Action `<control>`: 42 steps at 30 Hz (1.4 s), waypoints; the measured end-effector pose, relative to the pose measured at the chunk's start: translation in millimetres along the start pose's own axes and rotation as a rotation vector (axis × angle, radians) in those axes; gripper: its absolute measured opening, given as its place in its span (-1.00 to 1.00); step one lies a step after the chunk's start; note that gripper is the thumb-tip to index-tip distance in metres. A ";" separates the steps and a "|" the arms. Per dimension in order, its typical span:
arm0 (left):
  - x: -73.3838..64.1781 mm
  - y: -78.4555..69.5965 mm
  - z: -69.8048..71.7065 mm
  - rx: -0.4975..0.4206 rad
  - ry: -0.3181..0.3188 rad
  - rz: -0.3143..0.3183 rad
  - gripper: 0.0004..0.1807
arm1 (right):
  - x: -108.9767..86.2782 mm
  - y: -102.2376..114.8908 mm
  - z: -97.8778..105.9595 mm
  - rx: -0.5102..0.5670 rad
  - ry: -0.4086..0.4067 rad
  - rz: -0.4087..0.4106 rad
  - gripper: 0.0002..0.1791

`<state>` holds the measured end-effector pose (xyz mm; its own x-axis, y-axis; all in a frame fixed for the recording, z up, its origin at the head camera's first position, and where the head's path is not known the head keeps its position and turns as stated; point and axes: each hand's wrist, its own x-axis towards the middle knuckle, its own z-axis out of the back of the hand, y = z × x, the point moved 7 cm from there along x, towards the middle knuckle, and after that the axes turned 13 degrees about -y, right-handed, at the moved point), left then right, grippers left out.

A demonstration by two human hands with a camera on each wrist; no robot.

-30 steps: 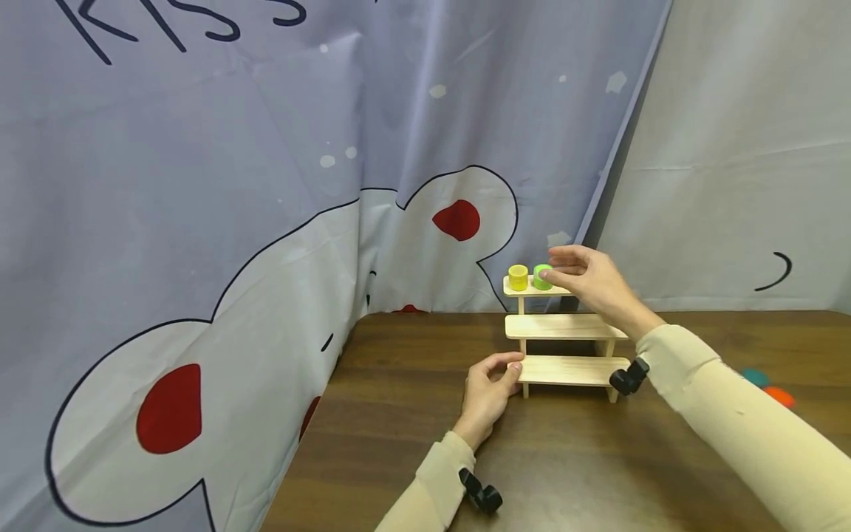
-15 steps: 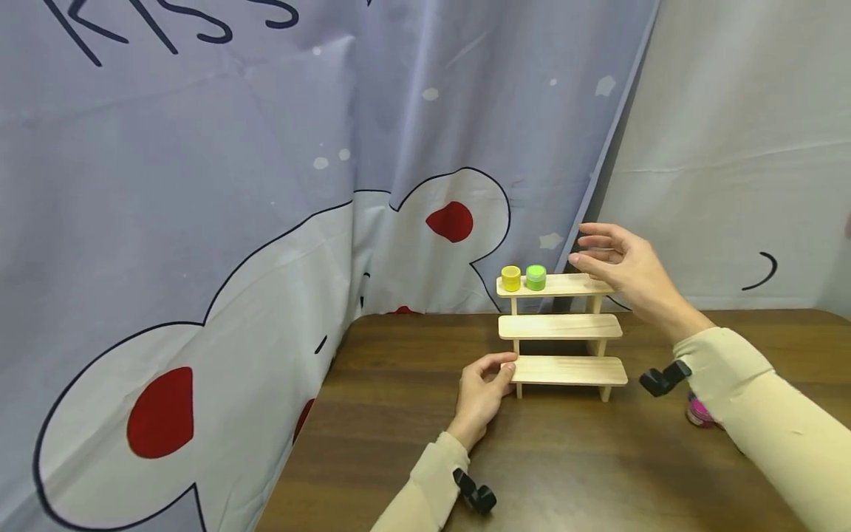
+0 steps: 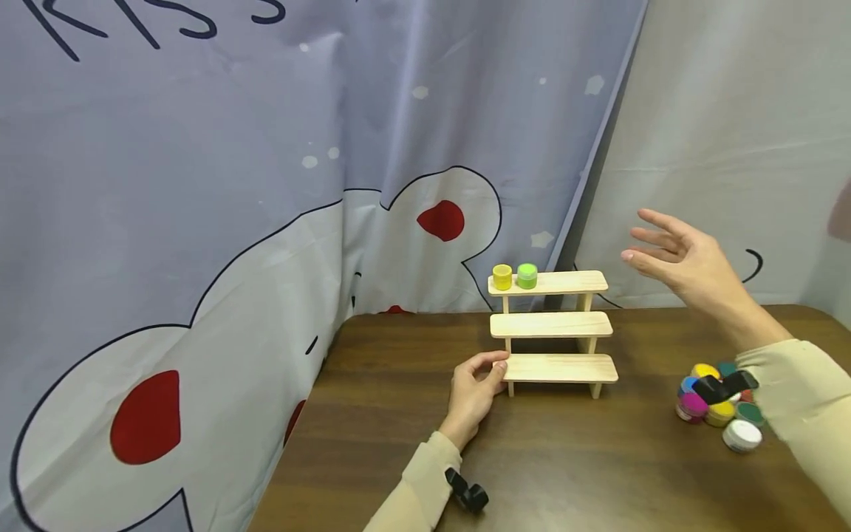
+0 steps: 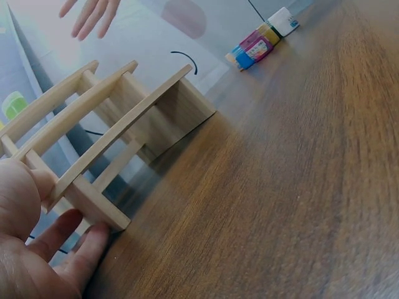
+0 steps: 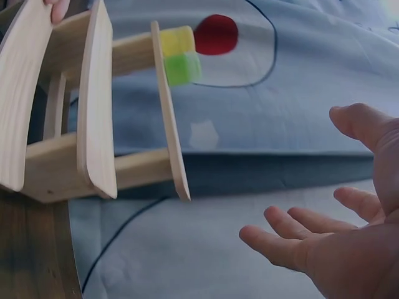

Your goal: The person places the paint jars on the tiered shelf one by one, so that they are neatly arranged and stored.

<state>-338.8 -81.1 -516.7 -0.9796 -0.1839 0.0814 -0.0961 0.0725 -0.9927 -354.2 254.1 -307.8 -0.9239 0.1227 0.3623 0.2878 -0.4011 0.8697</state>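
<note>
A three-tier wooden display stand (image 3: pixel 552 325) stands on the table. My left hand (image 3: pixel 473 391) pinches the left end of its lowest step, thumb on the step and fingers by the side leg, as the left wrist view shows. On the top step, at its left end, sit a yellow paint jar (image 3: pixel 501 277) and, to its right, a light green paint jar (image 3: pixel 527 276). My right hand (image 3: pixel 691 266) hangs in the air to the right of the stand, fingers spread, holding nothing; in the right wrist view the thumb (image 5: pixel 361 124) is well apart from the fingers.
Several paint jars cluster on the table's right side below my right forearm, among them a magenta jar (image 3: pixel 691 406) and a white jar (image 3: pixel 742 436); the sleeve and wrist camera partly cover the group. A printed curtain (image 3: pixel 266 258) hangs behind the brown wooden table (image 3: pixel 572 473).
My right hand has drawn back from the light green jar, moving right and slightly up, its fingers spreading. The jar group has come into view. The left hand stays on the stand.
</note>
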 end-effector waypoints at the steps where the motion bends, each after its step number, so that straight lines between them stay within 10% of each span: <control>1: 0.5 -0.6 0.4 0.000 0.000 -0.001 -0.81 | -1.3 -0.4 4.5 0.011 -0.004 -0.003 -0.09; 12: 2.0 1.9 0.8 0.021 0.012 0.008 -0.81 | -32.9 -10.3 57.4 0.016 -0.096 0.048 -0.15; 22: 1.6 1.8 1.3 0.003 0.010 0.006 -0.81 | -70.3 -40.2 86.6 0.398 -0.152 0.144 -0.28; 42: 0.4 -0.5 0.7 0.008 0.013 -0.011 -0.80 | -138.9 -119.6 107.3 0.250 -0.342 0.087 -0.38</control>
<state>-339.0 -81.9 -516.2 -0.9807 -0.1719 0.0930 -0.1051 0.0626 -0.9925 -233.2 382.4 -426.1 -0.7689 0.4084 0.4919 0.4523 -0.1963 0.8700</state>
